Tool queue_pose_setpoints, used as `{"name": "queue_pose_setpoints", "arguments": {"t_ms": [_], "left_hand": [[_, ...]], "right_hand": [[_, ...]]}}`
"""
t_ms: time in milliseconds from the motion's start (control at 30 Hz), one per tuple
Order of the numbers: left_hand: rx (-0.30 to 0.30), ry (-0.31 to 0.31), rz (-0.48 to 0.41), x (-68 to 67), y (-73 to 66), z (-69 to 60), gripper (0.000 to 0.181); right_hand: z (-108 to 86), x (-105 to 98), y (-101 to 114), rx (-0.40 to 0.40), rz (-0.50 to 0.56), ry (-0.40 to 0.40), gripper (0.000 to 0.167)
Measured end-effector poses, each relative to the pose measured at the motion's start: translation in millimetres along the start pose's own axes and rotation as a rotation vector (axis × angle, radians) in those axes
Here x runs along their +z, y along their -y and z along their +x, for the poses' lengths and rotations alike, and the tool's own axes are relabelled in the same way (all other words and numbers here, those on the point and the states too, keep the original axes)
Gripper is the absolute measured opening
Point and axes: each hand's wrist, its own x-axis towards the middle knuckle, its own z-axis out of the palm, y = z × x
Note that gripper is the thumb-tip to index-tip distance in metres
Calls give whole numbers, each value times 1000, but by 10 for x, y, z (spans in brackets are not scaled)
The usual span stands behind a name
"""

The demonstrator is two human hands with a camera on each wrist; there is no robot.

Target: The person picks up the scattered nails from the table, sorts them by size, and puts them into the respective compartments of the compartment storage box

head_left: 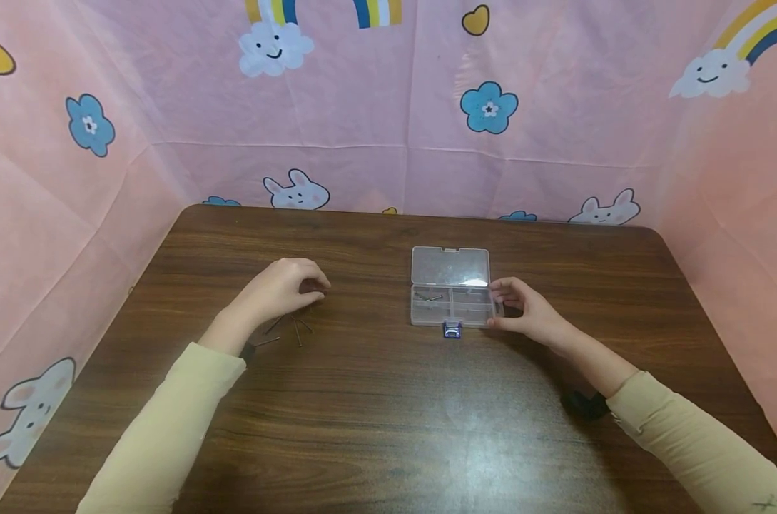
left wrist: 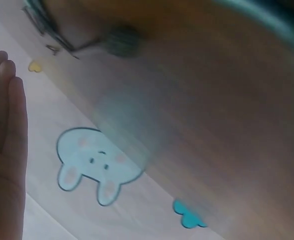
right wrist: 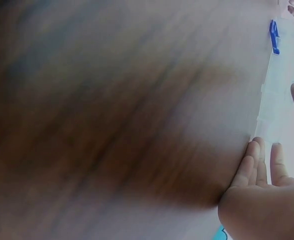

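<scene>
A clear plastic compartment box (head_left: pixel 431 315) lies on the table with its lid (head_left: pixel 449 266) open toward the back. Its blue latch (head_left: pixel 452 330) faces the front. Thin metal nails or screws (head_left: pixel 429 297) lie in the back left compartment. My right hand (head_left: pixel 528 312) holds the box's right end, thumb near the front corner and fingers toward the back. To the left, my left hand (head_left: pixel 285 287) hovers with bent, relaxed fingers and nothing visible between them. Several loose thin metal nails or screws (head_left: pixel 298 333) lie near its wrist, partly hidden by it.
The brown wooden table (head_left: pixel 362 414) has a glare patch at its front. A pink printed cloth (head_left: pixel 362 107) rises behind it and along both sides. Dark wrist devices show under both wrists, the right one (head_left: pixel 587 405) close to the tabletop.
</scene>
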Motion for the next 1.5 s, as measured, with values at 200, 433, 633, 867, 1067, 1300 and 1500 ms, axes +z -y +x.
{"name": "queue_pose_setpoints", "arguments": {"t_ms": [200,433,633,867,1067,1300,1500], "left_hand": [[-32,-17,-1,-33,108,-121,15],[-48,-19,-2,-69,207,-247,16],[-55,-20,-6,-102,290,-351,15],[-104,-4,-42,-142,388,-455,17],[-140,29,-76,-154,437,-514,15],[-136,53,-70,-142,476,-565,15],[-166,76,-77,-140,468,-606,15]], "right_hand": [[-4,0,6,9,3,0,63],[-14,3,22,6,-6,1,62],[-24,18,30,9,-8,-4,62],[-34,34,36,9,-15,-15,62],[-50,49,40,14,-17,-16,62],[-83,77,48,6,-18,-14,61],[-109,104,58,3,-16,-19,61]]}}
